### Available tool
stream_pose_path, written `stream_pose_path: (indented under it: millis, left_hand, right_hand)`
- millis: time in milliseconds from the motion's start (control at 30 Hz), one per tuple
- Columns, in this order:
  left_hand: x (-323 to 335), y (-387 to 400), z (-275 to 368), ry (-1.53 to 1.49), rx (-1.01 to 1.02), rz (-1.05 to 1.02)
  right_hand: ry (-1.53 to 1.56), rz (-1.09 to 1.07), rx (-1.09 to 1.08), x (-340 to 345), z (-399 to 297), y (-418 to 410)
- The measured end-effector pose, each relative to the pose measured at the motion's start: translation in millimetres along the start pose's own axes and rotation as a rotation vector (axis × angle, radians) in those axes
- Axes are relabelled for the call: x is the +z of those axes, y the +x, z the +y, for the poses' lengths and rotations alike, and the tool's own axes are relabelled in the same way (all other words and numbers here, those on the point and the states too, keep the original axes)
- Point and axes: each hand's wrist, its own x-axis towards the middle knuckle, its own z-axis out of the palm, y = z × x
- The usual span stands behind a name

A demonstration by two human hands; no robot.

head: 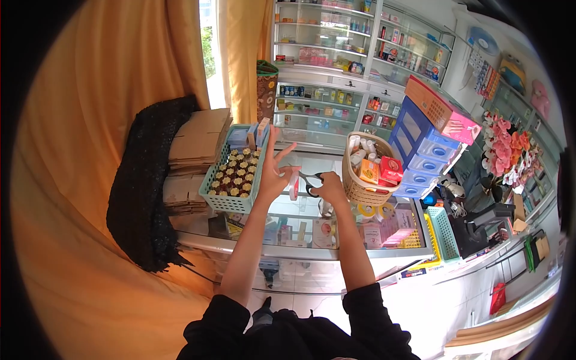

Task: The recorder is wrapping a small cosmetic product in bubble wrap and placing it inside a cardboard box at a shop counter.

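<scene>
Between the thumb and a finger of my left hand point(272, 173) is a narrow red-and-white item point(294, 186), which looks like a roll of tape. Its other fingers are spread upward. My right hand point(330, 189) grips black-handled scissors point(310, 183), whose blades point left at the item. Both hands are above a glass display counter point(299, 253). Left of my left hand stands a mint-green plastic basket point(234, 205) of small bottles with pale flower-shaped caps point(233, 175) and boxes. To the right of my right hand is a beige woven-look basket point(366, 195) with white tubes and red and orange boxes.
Flattened cardboard boxes point(198, 139) and a black sequined cloth point(144, 189) lie at left beside an orange curtain point(112, 90). Blue plastic drawers point(423, 164) carry a pink box point(443, 110) at right. Glass shelves point(324, 42) of products stand behind the counter.
</scene>
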Motion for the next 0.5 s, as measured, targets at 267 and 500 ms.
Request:
stream_pose_path:
  millis: [267, 500]
  left_hand:
    - [9.5, -1.1, -8.6, 0.009, -0.024, -0.027]
    - [11.0, -3.3, -12.9, 0.01, 0.0, -0.027]
  right_hand:
    - [0.201, 0.148, -0.075, -22.3, -33.2, -0.2]
    - [0.615, 0.114, -0.311, -28.2, -47.2, 0.8]
